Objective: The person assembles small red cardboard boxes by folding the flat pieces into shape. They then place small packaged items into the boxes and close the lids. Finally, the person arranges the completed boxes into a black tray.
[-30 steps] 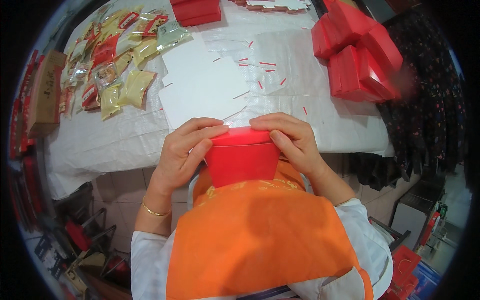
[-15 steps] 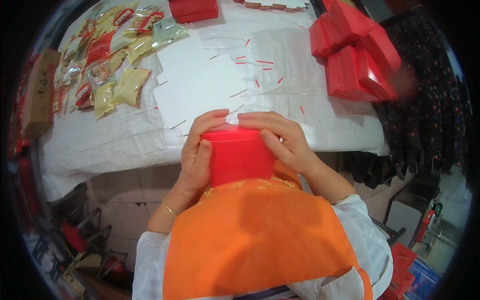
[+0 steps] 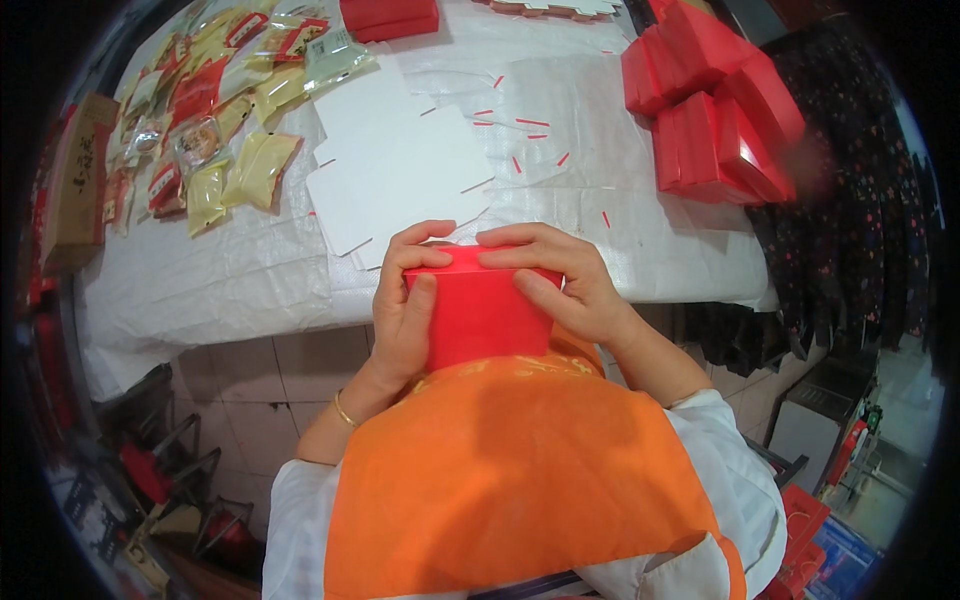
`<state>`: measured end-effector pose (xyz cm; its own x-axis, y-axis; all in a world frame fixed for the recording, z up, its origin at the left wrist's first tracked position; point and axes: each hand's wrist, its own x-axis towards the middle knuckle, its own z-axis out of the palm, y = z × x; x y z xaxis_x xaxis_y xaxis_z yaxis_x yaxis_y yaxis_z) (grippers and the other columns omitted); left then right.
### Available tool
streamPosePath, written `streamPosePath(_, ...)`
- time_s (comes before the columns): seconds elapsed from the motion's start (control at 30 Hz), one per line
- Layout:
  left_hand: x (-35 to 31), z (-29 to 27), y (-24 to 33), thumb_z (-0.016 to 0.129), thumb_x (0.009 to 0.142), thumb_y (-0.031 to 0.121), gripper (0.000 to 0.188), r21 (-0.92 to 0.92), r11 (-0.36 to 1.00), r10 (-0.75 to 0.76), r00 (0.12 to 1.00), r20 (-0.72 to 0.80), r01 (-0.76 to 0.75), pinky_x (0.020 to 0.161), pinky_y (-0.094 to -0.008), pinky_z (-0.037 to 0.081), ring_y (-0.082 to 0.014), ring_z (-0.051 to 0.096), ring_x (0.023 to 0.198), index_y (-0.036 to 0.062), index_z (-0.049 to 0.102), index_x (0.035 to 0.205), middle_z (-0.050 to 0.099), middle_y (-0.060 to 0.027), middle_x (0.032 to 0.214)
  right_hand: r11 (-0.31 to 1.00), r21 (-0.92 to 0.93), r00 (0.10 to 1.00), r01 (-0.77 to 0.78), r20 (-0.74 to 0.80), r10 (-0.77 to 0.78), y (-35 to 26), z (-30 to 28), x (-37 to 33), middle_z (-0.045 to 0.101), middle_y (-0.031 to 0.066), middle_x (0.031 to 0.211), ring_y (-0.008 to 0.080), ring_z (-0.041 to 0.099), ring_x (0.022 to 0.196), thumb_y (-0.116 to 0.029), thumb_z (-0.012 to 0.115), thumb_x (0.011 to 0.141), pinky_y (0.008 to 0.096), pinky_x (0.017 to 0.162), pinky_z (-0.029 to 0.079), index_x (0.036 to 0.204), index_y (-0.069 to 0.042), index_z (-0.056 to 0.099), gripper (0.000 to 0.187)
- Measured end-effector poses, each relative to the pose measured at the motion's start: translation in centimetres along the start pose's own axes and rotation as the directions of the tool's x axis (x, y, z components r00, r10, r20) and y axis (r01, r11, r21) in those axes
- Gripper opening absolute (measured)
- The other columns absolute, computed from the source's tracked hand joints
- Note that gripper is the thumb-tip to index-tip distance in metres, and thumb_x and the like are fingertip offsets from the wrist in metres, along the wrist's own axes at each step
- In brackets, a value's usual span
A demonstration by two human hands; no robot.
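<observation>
- Head view, centre: a red box [image 3: 488, 318] lies between both hands, just above the orange apron [image 3: 520, 480].
- Left hand [image 3: 403, 312]: curled round the box's left end, thumb on its near face.
- Right hand [image 3: 572, 278]: closed likewise round the right end.
- Upper left: wrapped packets [image 3: 262, 170].

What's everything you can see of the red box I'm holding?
The red box is plain, glossy and looks like card. Its top, partly covered, looks closed and meets the broad front, which faces you, at a straight edge. Its bottom is hidden behind the orange apron. It is held near the edge of the white-covered table. The left hand's grip and right hand's grip clasp it, fingers on top, thumbs on the front.
</observation>
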<state>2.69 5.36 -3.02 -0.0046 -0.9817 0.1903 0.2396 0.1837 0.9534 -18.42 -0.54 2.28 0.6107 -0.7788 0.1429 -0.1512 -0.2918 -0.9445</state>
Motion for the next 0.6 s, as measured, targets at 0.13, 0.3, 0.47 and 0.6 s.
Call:
streamPosePath(0.13, 0.4, -0.1, 0.5, 0.052, 0.098, 0.014, 0.024, 0.082, 0.996, -0.036, 0.998, 0.043, 0.032, 0.104, -0.0364, 0.04, -0.0245, 0.05, 0.122, 0.0052, 0.049, 0.12, 0.043, -0.0166, 0.143, 0.999, -0.032, 0.999, -0.041, -0.024, 0.04, 0.0, 0.1, 0.1, 0.064, 0.016, 0.124, 0.0267, 0.061, 0.116, -0.001, 0.055, 0.088, 0.0369, 0.099, 0.046, 0.113, -0.004, 0.071, 0.03)
streamPosePath(0.3, 1.4, -0.1, 1.4, 0.056, 0.093, 0.014, 0.05, 0.228, 0.973, -0.008, 0.992, 0.128, -0.021, 0.107, -0.0385, 0.039, -0.0269, 0.049, 0.126, 0.0014, 0.04, 0.139, 0.038, -0.0175, 0.149, 0.994, 0.074, 0.98, -0.077, -0.178, 0.089, 0.1, 1.3, -0.1, 0.065, 0.0145, 0.118, 0.0262, 0.061, 0.113, -0.001, 0.06, 0.087, 0.0357, 0.098, 0.047, 0.108, -0.003, 0.071, 0.024)
streamPosePath(0.47, 0.7, 0.9, 2.2, 0.052, 0.093, 0.008, 0.065, 0.0, 0.993, -0.119, 0.993, 0.019, 0.119, 0.112, -0.0397, 0.036, -0.0276, 0.045, 0.134, 0.002, 0.027, 0.153, 0.035, -0.0167, 0.155, 0.991, 0.12, 0.949, -0.067, -0.3, 0.1, 1.0, 2.5, -0.6, 0.063, 0.0152, 0.118, 0.0239, 0.059, 0.112, -0.003, 0.059, 0.088, 0.0357, 0.098, 0.045, 0.106, 0.0, 0.07, 0.022)
streamPosePath(0.6, 0.6, 0.1, 1.5, 0.051, 0.099, 0.019, 0.065, 0.113, 0.991, -0.087, 0.992, 0.094, 0.076, 0.111, -0.039, 0.038, -0.0254, 0.044, 0.135, 0.0034, 0.021, 0.155, 0.033, -0.0171, 0.155, 0.992, 0.117, 0.952, -0.055, -0.293, 0.087, 1.3, 2.4, -0.7, 0.063, 0.0155, 0.117, 0.0238, 0.059, 0.111, -0.002, 0.059, 0.087, 0.0356, 0.098, 0.045, 0.105, 0.0, 0.069, 0.021)
